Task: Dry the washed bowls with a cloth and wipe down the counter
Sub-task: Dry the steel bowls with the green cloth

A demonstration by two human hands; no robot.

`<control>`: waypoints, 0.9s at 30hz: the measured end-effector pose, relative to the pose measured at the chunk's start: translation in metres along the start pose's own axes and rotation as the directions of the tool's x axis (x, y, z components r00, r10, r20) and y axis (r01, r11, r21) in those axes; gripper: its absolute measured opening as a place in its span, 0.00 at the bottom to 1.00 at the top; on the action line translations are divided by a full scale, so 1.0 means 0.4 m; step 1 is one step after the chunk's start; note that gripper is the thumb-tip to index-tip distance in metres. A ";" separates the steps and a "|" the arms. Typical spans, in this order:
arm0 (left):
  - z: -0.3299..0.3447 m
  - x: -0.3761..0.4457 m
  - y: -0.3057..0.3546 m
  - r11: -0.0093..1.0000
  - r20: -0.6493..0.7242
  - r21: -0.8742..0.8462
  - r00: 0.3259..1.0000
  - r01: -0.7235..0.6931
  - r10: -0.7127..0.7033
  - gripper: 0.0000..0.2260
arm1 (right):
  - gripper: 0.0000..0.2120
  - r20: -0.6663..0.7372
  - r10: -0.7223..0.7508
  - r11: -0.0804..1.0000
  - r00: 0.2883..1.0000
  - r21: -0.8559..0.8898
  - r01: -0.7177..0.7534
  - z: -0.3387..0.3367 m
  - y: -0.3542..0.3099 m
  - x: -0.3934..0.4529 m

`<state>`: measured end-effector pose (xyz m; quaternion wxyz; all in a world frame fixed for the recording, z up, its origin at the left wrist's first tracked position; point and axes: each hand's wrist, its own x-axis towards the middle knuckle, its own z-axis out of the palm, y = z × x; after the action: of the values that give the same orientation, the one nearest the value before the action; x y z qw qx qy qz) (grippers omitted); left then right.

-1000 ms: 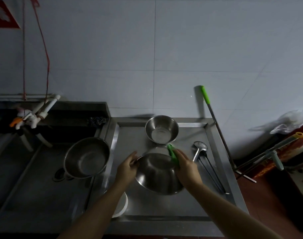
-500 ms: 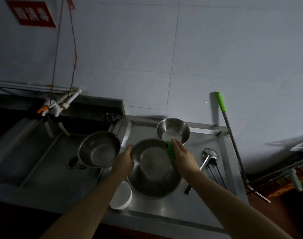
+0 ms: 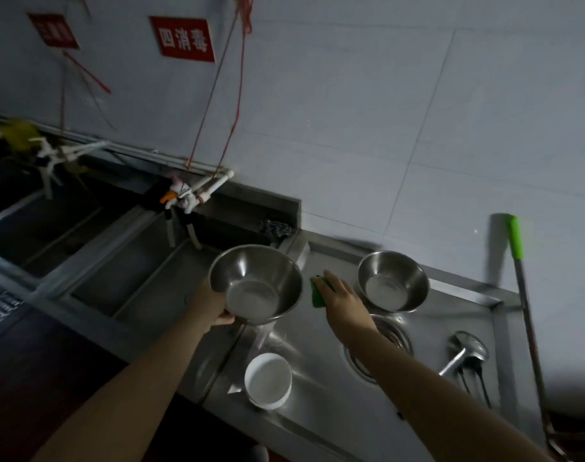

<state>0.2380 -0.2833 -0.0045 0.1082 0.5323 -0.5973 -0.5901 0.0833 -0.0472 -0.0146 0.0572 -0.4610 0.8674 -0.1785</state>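
Left hand [image 3: 214, 306] gripping the steel bowl [image 3: 256, 284] by its rim at frame centre, right hand [image 3: 342, 300] holding a green cloth [image 3: 316, 292] beside it, second bowl [image 3: 393, 281] sitting on the counter [image 3: 427, 331] right of centre

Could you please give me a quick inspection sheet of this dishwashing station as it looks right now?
Surface: steel counter, streaky sheen beside the sink.
Job's things: large steel bowl held up over the sink edge; smaller steel bowl upright on the counter; green cloth in hand.
Clutter: white bowl, ladle, steel scourer.
Hands: left hand grips the large bowl; right hand holds the cloth.
Cables: red cords above the taps.
Surroundings: tiled wall, red sign, green-handled pole.
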 end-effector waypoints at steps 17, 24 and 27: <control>-0.122 0.396 -0.032 0.983 0.181 0.008 0.966 0.184 -0.182 0.21 | 0.25 0.056 0.132 0.989 0.990 0.066 -0.136 0.222 -0.194 0.289; -0.096 0.465 -0.104 0.946 0.164 0.319 0.986 -0.052 -0.001 0.09 | 0.26 0.092 0.176 0.983 0.980 0.041 -0.180 0.277 -0.192 0.307; -0.093 0.530 -0.171 0.771 0.211 0.567 0.956 -0.288 0.203 0.02 | 0.27 0.125 0.194 0.979 0.973 0.032 -0.199 0.299 -0.185 0.306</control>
<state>0.2140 -0.4490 -0.1558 -0.0284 0.4147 -0.8216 -0.3901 0.1032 -0.2161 -0.0912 0.1376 -0.3815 0.8994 -0.1629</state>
